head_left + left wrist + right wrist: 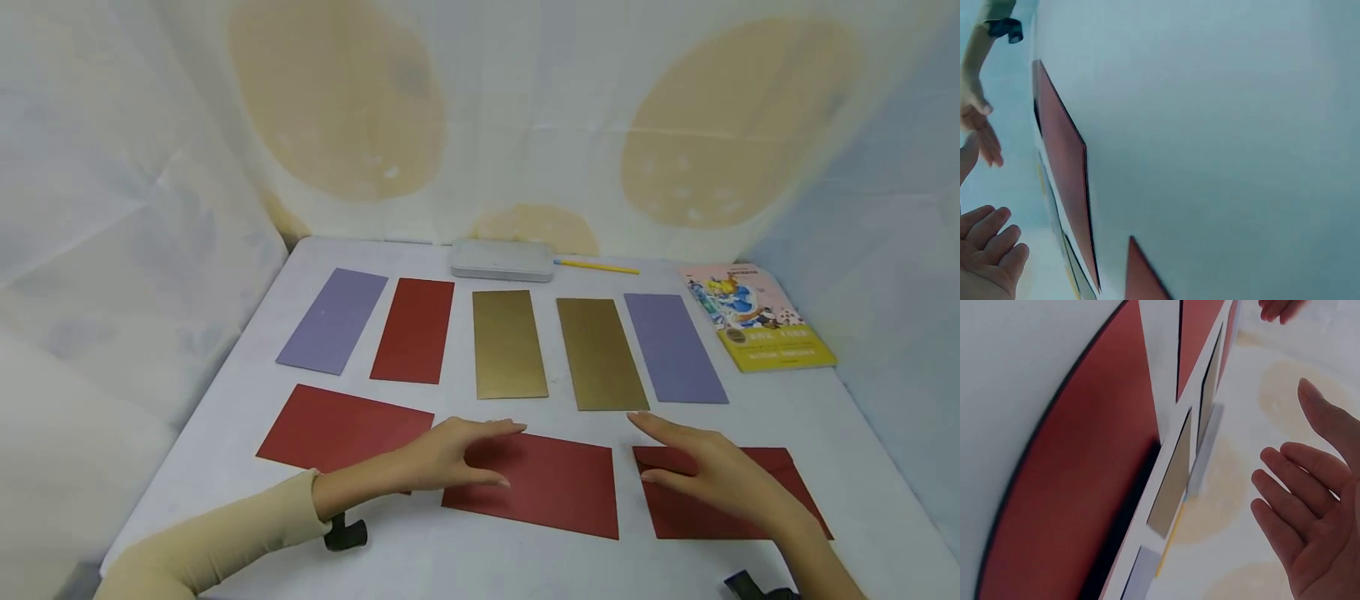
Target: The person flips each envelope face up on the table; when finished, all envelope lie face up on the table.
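Observation:
My left hand (459, 457) is held over the left end of a middle red envelope-sized rectangle (564, 487), thumb and fingers spread apart with nothing between them. Over the right-hand red envelope (681, 520), whose flap line shows near its top edge, is my right hand (708, 477), with its fingers extended and nothing held. A third red rectangle (330, 423) lies at the front left, partly covered by the left forearm. In the left wrist view the fingers (999, 240) are loosely bent; the right wrist view shows the fingers (1291, 487) spread and bare.
Behind lies a row: a purple rectangle (333, 321), a red one (412, 332), two gold ones (512, 346) and another purple one (675, 348). Farther back are a grey flat case (502, 260), a yellow pencil (598, 267) and a book (757, 317). Curtains surround the white table (795, 417).

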Demonstrator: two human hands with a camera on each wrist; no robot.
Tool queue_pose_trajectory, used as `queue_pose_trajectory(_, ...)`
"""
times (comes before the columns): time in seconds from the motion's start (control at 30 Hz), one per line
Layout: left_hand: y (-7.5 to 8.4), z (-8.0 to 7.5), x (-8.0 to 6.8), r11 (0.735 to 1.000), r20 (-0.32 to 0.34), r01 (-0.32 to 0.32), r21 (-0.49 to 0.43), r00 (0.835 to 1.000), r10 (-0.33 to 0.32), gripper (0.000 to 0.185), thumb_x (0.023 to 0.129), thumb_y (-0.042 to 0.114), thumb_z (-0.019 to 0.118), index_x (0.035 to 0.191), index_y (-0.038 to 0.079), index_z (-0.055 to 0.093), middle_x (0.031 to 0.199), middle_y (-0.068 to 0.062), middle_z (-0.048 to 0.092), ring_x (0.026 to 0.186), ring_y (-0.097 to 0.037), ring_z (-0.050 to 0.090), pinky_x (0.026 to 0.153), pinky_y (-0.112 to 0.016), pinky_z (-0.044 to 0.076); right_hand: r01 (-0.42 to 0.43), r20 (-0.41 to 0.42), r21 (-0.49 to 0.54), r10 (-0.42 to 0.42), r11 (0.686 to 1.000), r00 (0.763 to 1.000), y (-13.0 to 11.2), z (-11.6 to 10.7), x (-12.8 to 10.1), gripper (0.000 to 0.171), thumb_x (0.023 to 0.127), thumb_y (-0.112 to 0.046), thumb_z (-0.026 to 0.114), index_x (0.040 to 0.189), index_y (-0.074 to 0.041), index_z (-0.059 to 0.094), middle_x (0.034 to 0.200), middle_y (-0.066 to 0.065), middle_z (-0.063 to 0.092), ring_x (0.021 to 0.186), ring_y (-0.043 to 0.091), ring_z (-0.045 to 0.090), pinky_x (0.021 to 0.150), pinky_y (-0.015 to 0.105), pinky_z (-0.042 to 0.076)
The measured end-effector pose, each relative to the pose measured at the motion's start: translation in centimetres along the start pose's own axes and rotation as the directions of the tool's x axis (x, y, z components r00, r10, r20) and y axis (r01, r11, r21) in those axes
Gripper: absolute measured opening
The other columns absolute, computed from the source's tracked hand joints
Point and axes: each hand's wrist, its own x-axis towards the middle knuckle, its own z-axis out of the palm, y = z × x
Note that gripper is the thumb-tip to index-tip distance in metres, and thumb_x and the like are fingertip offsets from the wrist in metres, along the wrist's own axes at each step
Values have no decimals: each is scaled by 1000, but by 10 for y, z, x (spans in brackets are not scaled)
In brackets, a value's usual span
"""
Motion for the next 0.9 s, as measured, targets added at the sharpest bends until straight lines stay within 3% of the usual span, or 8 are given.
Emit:
queue_pose_trajectory(0.1,3,-1,-14,999,-29,37,-2,999,-37,67,85,38,74,143,18,48,139,5,53,125,-7,49,96,-27,44,30,29,7,-30,1000,999,-4,3,8,70,83,-28,77,145,-17,46,136,4,56,117,26,58,83,35,52)
queue_pose_trajectory(0.27,8,0,-31,997,-59,73,12,996,-72,69,85,43,72,144,20,47,139,4,53,108,-9,59,81,-25,50,71,85,0,-70,998,994,-9,10,21,70,82,-27,78,144,-14,48,138,5,54,119,24,57,85,33,52)
queue_pose_trajectory(0.47,9,-1,-43,990,-72,138,19,988,-136,73,80,44,77,143,21,48,139,7,52,129,-6,45,94,-28,46,100,165,9,-100,995,981,-11,21,37,69,82,-27,78,143,-13,49,140,3,52,120,21,56,84,32,52)
queue_pose_trajectory(0.7,0,-4,-52,985,-55,162,59,986,-158,80,74,42,82,143,18,49,141,6,49,132,-9,42,99,-32,42,140,255,45,-147,989,956,-12,27,51,66,84,-32,75,141,-10,51,139,4,53,124,22,53,92,39,48)
queue_pose_trajectory(0.9,0,-4,-54,977,-17,180,111,984,-180,87,70,38,87,144,15,47,143,3,49,133,-13,41,102,-34,40,141,329,98,-166,985,930,-12,36,60,63,87,-36,71,140,-8,52,137,2,55,123,18,54,93,37,47)
